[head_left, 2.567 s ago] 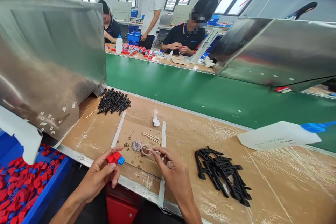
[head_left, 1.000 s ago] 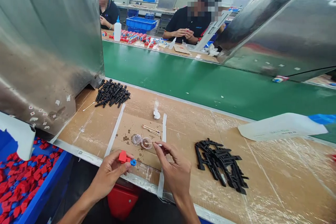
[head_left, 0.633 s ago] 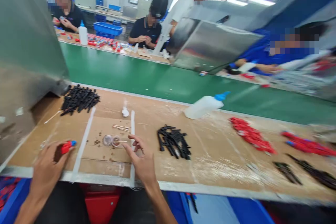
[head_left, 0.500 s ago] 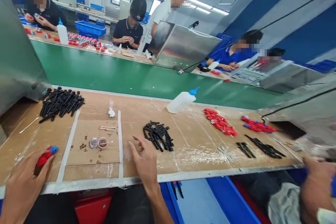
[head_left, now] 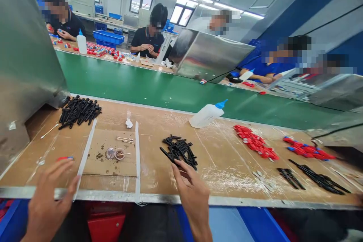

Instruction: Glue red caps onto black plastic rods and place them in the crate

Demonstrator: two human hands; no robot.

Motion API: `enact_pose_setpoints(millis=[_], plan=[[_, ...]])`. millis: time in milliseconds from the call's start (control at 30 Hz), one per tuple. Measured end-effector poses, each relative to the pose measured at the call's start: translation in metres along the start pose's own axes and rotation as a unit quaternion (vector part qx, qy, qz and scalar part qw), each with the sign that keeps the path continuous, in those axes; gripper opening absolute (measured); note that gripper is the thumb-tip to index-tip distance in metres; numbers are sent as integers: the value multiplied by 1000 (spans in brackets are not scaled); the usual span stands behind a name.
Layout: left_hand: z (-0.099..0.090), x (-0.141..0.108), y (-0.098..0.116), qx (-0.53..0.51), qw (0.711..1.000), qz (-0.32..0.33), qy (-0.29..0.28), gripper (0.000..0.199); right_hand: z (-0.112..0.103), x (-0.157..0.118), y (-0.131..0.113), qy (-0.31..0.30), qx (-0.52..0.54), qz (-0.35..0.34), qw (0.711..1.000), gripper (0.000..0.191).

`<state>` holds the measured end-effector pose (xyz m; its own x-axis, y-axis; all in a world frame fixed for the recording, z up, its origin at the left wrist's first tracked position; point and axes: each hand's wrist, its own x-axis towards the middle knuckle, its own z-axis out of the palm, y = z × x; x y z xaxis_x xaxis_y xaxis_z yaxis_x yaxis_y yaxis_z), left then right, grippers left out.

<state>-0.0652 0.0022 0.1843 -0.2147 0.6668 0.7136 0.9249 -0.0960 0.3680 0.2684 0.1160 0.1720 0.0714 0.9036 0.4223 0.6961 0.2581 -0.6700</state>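
Note:
My left hand is over the table's front left, fingers apart and holding nothing. Just beyond its fingertips lies a red part with a blue end. My right hand has its thumb and fingers at a black part on the near left side of a loose pile of black parts. Between the hands, a cardboard sheet edged with white tape bears two small round dishes and some cotton swabs.
Black parts are heaped at the back left. A white bottle with a blue tip leans behind the middle pile. Red parts lie to the right. Several people sit beyond the green belt.
My right hand has moved right to the black pile and closed on a part. My left hand has opened and drawn back from the red part, which now lies on the table.

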Motion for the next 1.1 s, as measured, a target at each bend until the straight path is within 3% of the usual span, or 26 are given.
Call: enact_pose_setpoints(millis=[100,200,267,367,400,433,500,567,633,700,833,1000,1100], plan=[[8,-5,46,-43,990,114,-70,52,-13,-12,-29,-112,94,-50,988,17],[26,-10,76,-108,963,147,-196,55,-11,-22,-59,-253,176,-111,945,14],[36,-14,84,-176,943,88,-269,45,-4,-25,-72,-311,216,-102,920,16],[42,-18,86,-306,891,-113,-317,26,14,-19,-78,-319,259,2,912,18],[43,-19,84,-370,849,-201,-319,24,22,-15,-77,-300,259,35,917,22],[44,-20,83,-446,786,-287,-317,25,30,-10,-74,-278,248,55,926,25],[46,-20,78,-587,623,-425,-297,27,46,0,-68,-239,204,54,948,30],[49,-18,72,-672,482,-491,-273,28,60,7,-65,-229,170,26,958,30],[53,-16,66,-712,403,-515,-257,27,71,11,-67,-236,165,6,958,28],[56,-16,60,-738,349,-521,-249,27,78,14,-73,-245,178,-11,953,24],[62,-17,55,-764,281,-526,-246,26,86,17,-90,-266,204,-53,941,17],[66,-16,53,-774,249,-529,-243,24,90,20,-95,-252,172,-102,947,14],[67,-16,52,-774,230,-536,-245,23,88,17,-83,-205,155,-78,963,16]])
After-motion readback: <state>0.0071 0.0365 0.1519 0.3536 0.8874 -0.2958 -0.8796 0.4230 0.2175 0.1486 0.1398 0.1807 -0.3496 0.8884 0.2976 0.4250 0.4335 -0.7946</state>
